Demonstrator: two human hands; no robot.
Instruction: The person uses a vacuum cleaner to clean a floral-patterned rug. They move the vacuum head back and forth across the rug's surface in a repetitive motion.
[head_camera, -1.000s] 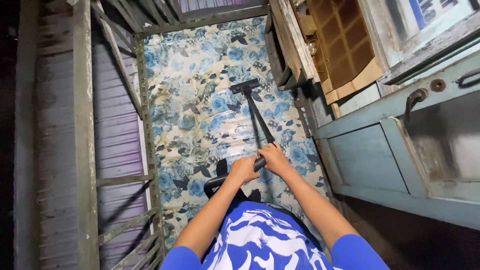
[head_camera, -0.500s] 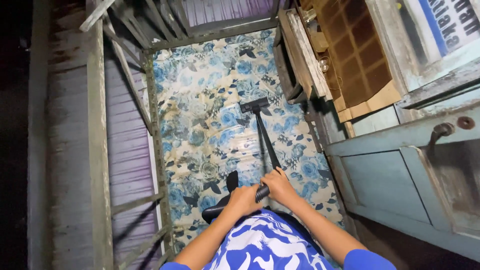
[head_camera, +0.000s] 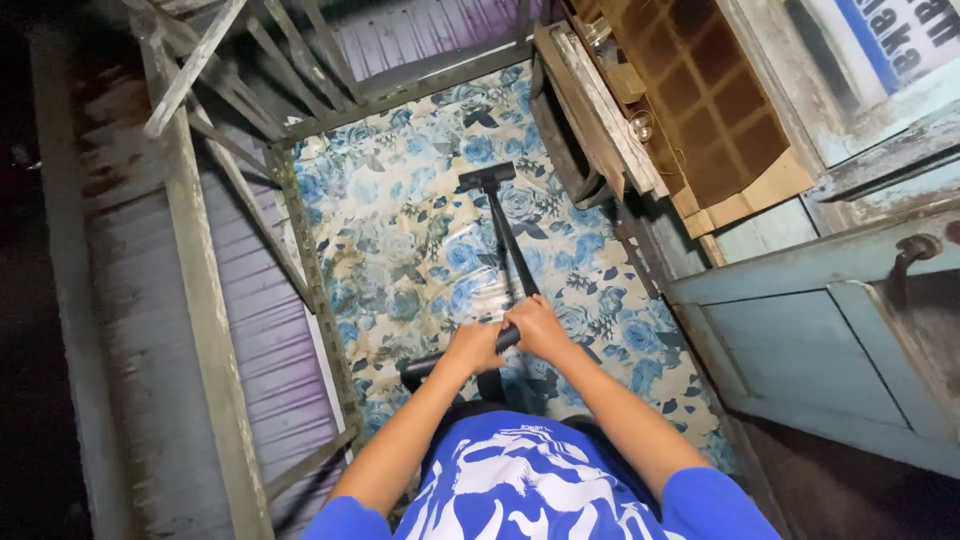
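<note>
Both of my hands grip a black long-handled floor tool (head_camera: 505, 235). My left hand (head_camera: 472, 346) holds the handle's near end and my right hand (head_camera: 537, 327) holds it just ahead. The shaft runs away from me to a flat black head (head_camera: 486, 177) resting on the blue floral floor covering (head_camera: 400, 260). My blue and white shirt (head_camera: 520, 485) fills the bottom of the view.
A weathered wooden railing (head_camera: 200, 290) with diagonal slats runs along the left. A pale blue wooden door (head_camera: 800, 350) with a metal handle stands at the right. Beyond it are a brown cardboard sheet (head_camera: 720, 110) and stacked wooden boards (head_camera: 590, 110).
The tool's head has slid farther away across the floral floor, and my view has tilted, with both hands still on the handle.
</note>
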